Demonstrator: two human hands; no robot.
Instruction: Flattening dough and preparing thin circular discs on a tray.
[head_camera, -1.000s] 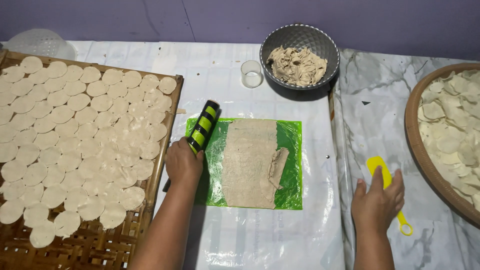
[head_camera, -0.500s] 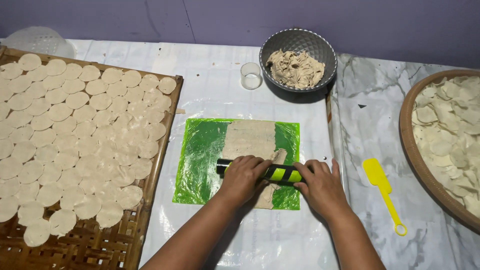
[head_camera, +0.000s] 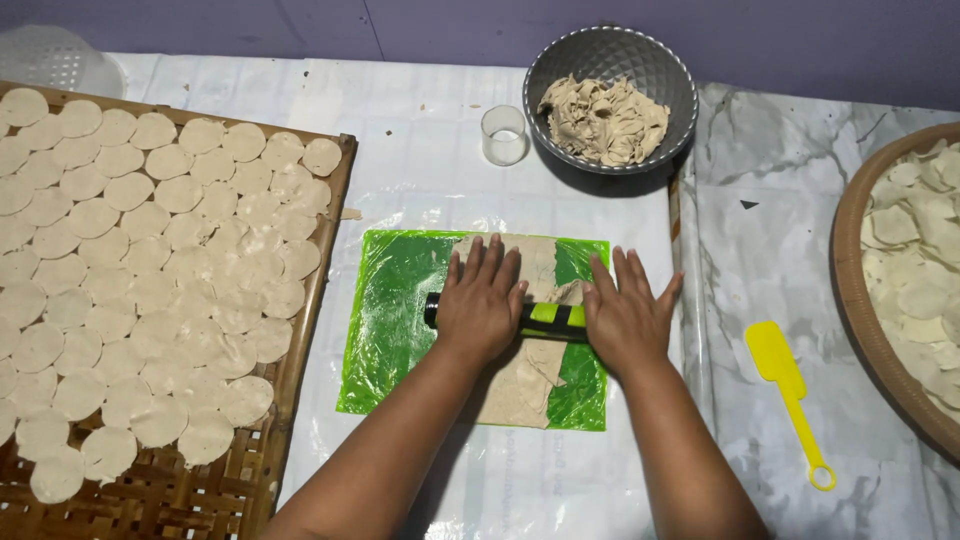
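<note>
Both hands have pushed the roller forward across the green sheet (head_camera: 395, 300) since half a second ago, when they sat nearer its close edge. Fingers spread flat and straight, the left hand (head_camera: 480, 305) and right hand (head_camera: 628, 318) press palms-down on the black-and-green roller (head_camera: 540, 318), gripping nothing, so weight bears evenly on the dough strip (head_camera: 520, 385) under clear film. That strip lies along the sheet's middle, flattened pale beige. Left of the sheet, a woven bamboo tray (head_camera: 300, 330) holds rows of cut dough rounds (head_camera: 150, 290). Beyond the sheet stand a small clear cup (head_camera: 503, 134) and a grey bowl (head_camera: 560, 70) of dough scraps. Right of the sheet lies a yellow spatula (head_camera: 785, 375), untouched.
</note>
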